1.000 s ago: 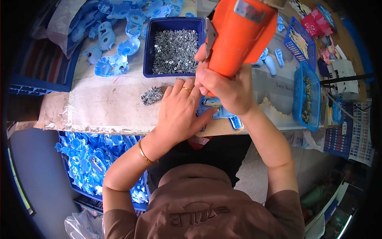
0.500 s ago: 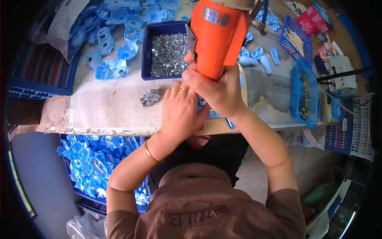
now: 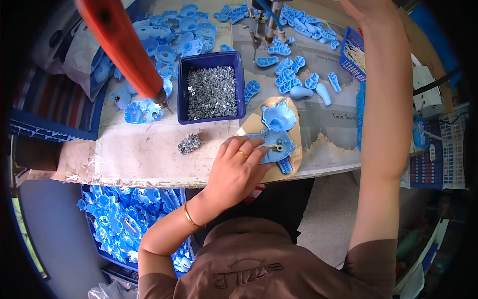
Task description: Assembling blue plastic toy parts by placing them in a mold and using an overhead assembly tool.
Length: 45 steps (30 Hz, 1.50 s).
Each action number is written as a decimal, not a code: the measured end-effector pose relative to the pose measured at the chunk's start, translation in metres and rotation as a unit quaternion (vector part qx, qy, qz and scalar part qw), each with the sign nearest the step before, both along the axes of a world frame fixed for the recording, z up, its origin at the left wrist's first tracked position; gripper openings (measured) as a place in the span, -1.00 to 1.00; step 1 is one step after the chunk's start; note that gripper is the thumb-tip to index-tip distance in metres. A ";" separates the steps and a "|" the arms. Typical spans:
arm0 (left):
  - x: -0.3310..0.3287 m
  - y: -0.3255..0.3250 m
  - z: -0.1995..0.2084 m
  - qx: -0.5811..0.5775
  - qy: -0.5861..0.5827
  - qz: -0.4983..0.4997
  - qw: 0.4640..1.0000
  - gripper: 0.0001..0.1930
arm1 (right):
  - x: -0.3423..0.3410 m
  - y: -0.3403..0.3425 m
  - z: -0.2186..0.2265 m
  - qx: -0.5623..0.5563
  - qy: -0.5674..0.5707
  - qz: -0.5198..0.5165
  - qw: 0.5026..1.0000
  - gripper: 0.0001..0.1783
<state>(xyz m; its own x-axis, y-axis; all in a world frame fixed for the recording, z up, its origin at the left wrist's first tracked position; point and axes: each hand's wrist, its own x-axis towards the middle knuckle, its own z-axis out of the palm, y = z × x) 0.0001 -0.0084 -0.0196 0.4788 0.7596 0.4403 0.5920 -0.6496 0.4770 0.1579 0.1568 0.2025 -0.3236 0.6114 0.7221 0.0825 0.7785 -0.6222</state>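
My left hand (image 3: 236, 167) lies over the near left side of a blue plastic animal-shaped toy shell (image 3: 279, 118), its fingers curled on the shell. The shell rests hollow side up on a tan shaped board (image 3: 298, 158) near the table's front edge; a small pale ring-like part shows in its body. My right hand (image 3: 367, 9) is raised at the far right, its fingers cut off by the upper edge. An orange power screwdriver (image 3: 122, 47) hangs tilted at the upper left, its bit beside the screw bin, with no hand on it.
A dark blue bin (image 3: 239, 84) of small screws stands left of the board, with a loose screw pile (image 3: 189, 143) before it. Blue shells (image 3: 189, 35) and limb pieces (image 3: 286, 77) cover the back. A full crate of blue parts (image 3: 124, 224) sits below the table edge.
My right hand has let go of the screwdriver and moved up to the far right. The screwdriver has swung left. My left hand stays by the shell, which now shows.
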 end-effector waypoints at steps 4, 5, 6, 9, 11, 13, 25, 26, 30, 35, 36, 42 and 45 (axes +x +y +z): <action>0.008 0.006 -0.005 0.028 0.012 -0.021 0.999 -0.64 | 0.003 -0.001 -0.008 -0.097 -0.034 0.061 0.993 -0.44; 0.008 0.006 -0.006 0.024 0.012 -0.019 0.999 -0.64 | 0.000 -0.025 -0.012 -0.134 -0.003 0.032 0.990 -0.48; 0.009 0.008 -0.007 0.038 0.028 -0.027 0.999 -0.67 | 0.002 -0.038 -0.013 -0.211 0.037 0.055 0.975 -0.47; 0.011 0.010 -0.010 0.040 0.056 -0.037 0.997 -0.70 | 0.002 -0.063 -0.040 -0.218 0.180 0.060 0.957 -0.35; 0.014 0.011 -0.009 0.032 0.063 -0.050 0.996 -0.71 | 0.013 -0.075 -0.046 -0.220 0.144 0.035 0.964 -0.30; 0.015 0.012 -0.010 0.077 0.083 -0.045 0.993 -0.74 | 0.015 -0.087 -0.048 -0.251 0.140 -0.006 0.958 -0.27; 0.020 0.009 -0.011 0.064 0.093 -0.034 0.993 -0.73 | 0.018 -0.096 -0.088 -0.165 0.176 0.031 0.970 -0.65; 0.018 0.011 -0.010 0.069 0.089 -0.031 0.993 -0.72 | 0.016 -0.091 -0.091 -0.048 0.121 0.050 0.990 -0.75; 0.020 0.007 -0.020 0.066 0.103 -0.032 0.992 -0.74 | 0.011 -0.097 -0.097 -0.184 0.205 -0.011 0.961 -0.87; 0.020 0.004 -0.012 0.087 0.119 -0.042 0.988 -0.73 | 0.019 -0.069 -0.045 -0.151 0.183 -0.021 0.971 -0.61; 0.020 0.003 -0.004 0.093 0.118 -0.047 0.988 -0.73 | 0.022 -0.058 -0.032 -0.109 0.149 -0.041 0.982 -0.57; -0.053 -0.020 0.075 -0.164 -0.050 -0.114 0.979 -0.82 | 0.059 0.021 -0.029 -0.182 0.125 0.063 0.973 -0.33; -0.123 -0.049 0.106 -0.272 -0.049 -0.059 0.959 -0.85 | 0.106 0.088 -0.119 -0.118 -0.091 -0.198 0.969 -0.72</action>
<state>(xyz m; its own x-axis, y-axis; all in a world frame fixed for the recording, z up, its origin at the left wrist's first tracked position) -0.1230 -0.0578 0.0868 0.5524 0.8326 0.0403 0.4654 -0.3481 0.8138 0.2635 0.2443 0.0831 -0.1389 0.8545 0.5005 0.4697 0.5018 -0.7264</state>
